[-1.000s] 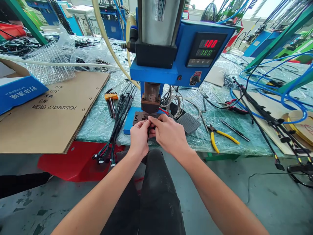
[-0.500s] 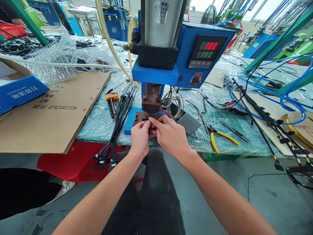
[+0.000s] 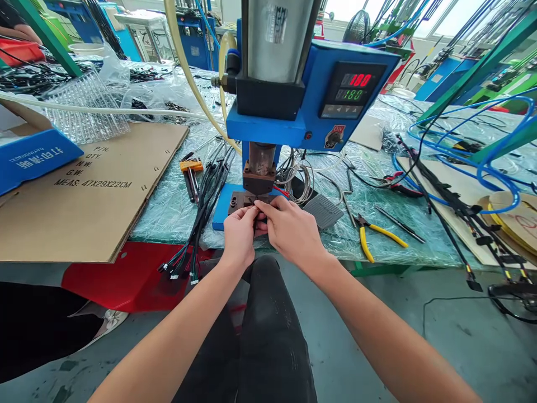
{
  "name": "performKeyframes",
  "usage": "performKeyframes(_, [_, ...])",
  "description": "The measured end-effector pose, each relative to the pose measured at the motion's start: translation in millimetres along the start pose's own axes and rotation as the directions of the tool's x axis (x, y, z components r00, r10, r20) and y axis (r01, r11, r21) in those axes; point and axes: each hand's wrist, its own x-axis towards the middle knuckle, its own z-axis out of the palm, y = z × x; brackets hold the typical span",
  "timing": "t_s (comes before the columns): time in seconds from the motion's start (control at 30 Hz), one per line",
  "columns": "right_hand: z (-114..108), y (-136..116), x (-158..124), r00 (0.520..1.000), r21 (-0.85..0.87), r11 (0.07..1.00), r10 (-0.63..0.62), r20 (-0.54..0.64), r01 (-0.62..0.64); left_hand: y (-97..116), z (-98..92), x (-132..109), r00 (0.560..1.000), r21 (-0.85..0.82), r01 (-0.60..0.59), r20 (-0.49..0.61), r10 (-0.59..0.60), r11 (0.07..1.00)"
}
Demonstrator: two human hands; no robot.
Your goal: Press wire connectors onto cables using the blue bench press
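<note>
Dark wire [image 3: 254, 225] | thin | at press die [image 3: 241, 201] | left hand [image 3: 240, 238], right hand [image 3: 289, 232] | fingers [image 3: 268, 206] pinching it

This is a factory workshop for wiring work. A press [image 3: 272, 67] with a red and green digital readout [image 3: 352, 87] stands on a long tabletop [image 3: 361, 246] covered in clear plastic. Bundles of black wires [image 3: 205, 210], yellow-handled pliers [image 3: 377, 238] and coils of blue tubing [image 3: 461, 145] lie around it, with a flattened cardboard box [image 3: 84, 196] alongside. The floor [image 3: 377, 336] is bare, scuffed concrete. Farther back, more blue machines [image 3: 444, 70] on green frames stand in rows, near a fan [image 3: 356, 27].
</note>
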Motion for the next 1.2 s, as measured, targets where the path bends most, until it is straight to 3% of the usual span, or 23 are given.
performKeyframes(0.5, [0,0,-1,1.0,0.09,0.996,0.015,-0.014,-0.014,-1,-0.1,1,1.0,0.016,0.009,-0.004,-0.009,1.0])
performKeyframes(0.73, [8,6,-13,0.988,0.237,0.969,0.104,-0.116,-0.074,1,-0.9,1,1.0,0.021,0.013,-0.004,-0.013,1.0])
performKeyframes(0.93, [10,20,-28,0.933,0.343,0.928,0.243,-0.265,-0.144,4,0.5,-2,1.0,0.044,0.017,-0.016,-0.016,0.999])
performKeyframes(1.07, [21,51,-37,0.86,0.255,0.93,0.348,-0.374,-0.265,5,0.4,-3,0.999,0.053,0.03,-0.021,-0.029,0.998])
performKeyframes(1.2, [28,69,-45,0.848,0.183,0.929,0.369,-0.381,-0.322,5,-0.1,-3,0.999,0.052,0.041,-0.027,-0.04,0.998])
